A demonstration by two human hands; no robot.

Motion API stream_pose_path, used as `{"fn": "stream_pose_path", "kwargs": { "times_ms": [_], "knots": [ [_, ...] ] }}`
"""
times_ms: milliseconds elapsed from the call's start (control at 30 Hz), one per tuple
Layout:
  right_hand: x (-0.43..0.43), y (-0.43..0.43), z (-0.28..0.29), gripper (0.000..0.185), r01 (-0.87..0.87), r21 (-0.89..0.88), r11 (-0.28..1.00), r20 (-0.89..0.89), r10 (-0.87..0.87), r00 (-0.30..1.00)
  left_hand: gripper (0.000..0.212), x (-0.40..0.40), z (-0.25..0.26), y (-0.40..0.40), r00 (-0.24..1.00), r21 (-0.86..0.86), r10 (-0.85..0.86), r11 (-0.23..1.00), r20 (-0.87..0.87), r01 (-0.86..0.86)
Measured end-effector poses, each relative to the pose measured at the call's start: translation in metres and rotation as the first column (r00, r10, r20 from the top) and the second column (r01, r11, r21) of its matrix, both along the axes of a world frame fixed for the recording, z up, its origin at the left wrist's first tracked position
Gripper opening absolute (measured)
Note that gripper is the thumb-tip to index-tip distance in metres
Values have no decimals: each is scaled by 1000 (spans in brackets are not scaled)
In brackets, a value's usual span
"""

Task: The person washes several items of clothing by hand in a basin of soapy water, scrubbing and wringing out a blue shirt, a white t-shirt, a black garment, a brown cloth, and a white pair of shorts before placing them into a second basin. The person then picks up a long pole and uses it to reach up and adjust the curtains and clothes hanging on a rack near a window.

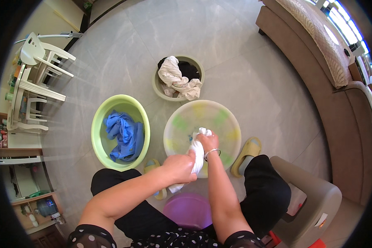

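Both my hands grip a twisted white cloth [198, 152] above a wide translucent plastic basin [181, 116] with green and yellow marks. My left hand [181, 167] holds the cloth lower in the view, and a loose end hangs below it. My right hand [209, 140], with a bracelet at the wrist, closes on the cloth near its far end. To the left, a light green basin [96, 124] holds a crumpled blue garment [124, 136]. Beyond the translucent basin, a smaller greyish-green basin [156, 85] contains a cream cloth [173, 74] and black fabric [189, 70].
A purple plastic stool or basin [187, 210] is between my legs. Yellow slippers [246, 156] are on my feet. A grey-brown plastic chair [310, 189] stands at right, with a brown sofa [300, 55] beyond. White chairs [32, 49] stand at far left.
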State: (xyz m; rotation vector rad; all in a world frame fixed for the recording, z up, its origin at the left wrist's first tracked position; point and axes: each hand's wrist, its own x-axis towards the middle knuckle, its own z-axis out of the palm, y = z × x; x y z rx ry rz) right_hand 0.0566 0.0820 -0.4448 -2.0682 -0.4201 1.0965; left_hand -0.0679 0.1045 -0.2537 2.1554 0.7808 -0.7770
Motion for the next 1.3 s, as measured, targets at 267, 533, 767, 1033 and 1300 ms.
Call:
{"fn": "stream_pose_path", "kwargs": {
  "times_ms": [267,533,767,1033,1300],
  "knots": [
    [4,-6,4,79,-171,-254,952,67,194,979,83,-8,-17,-10,996,26,87,996,24,-88],
    [38,-35,32,84,241,442,864,-789,247,562,52,-61,-20,12,372,-832,899,17,-229,-554],
    [-9,-38,23,92,661,401,634,-912,345,222,48,-67,-11,7,228,-828,798,-552,-558,-99],
    [-8,-16,46,47,468,461,754,-811,144,567,65,-54,-11,25,351,-852,863,-154,-363,-501],
    [-3,-20,8,41,249,238,939,-373,-148,916,65,-3,-15,7,982,-66,183,982,47,-179]
  ]
}}
